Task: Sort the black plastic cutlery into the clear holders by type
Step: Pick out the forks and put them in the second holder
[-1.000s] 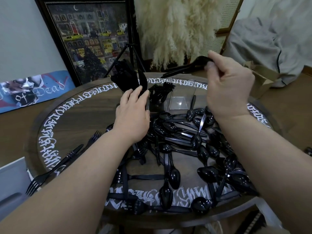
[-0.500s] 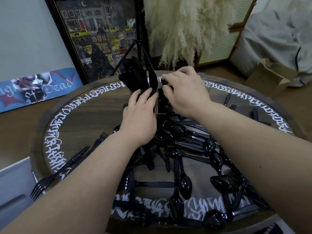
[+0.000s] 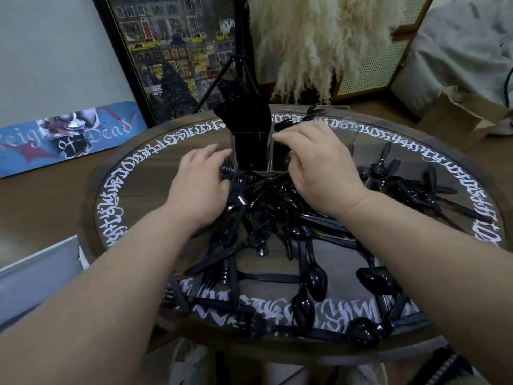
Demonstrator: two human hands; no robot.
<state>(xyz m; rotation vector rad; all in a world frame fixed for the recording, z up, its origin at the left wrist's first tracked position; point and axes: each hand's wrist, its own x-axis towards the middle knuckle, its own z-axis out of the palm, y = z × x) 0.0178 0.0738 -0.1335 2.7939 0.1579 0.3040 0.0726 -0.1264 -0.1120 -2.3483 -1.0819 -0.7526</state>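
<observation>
Black plastic forks, knives and spoons point(image 3: 311, 279) lie in a heap on the round table point(image 3: 144, 173). Three clear holders stand at its far side. The left holder point(image 3: 249, 151) is packed with black cutlery. At the middle holder point(image 3: 279, 162), my right hand point(image 3: 319, 168) has its fingers curled on a few spoons point(image 3: 283, 125) whose bowls stick up past the fingertips. The right holder point(image 3: 344, 132) looks nearly bare. My left hand point(image 3: 200, 184) lies flat against the left holder's base, fingertips touching fork heads point(image 3: 230, 173).
More spoons point(image 3: 388, 173) are scattered at the table's right side. Behind the table stand a framed picture point(image 3: 177, 51), pampas grass point(image 3: 319, 43) and a tripod. A skateboard deck point(image 3: 69, 134) leans at the left and a cardboard box point(image 3: 458, 118) sits at the right.
My right hand brought the spoons down from above the table to the middle holder. My left hand slid down from the left holder's side to its base.
</observation>
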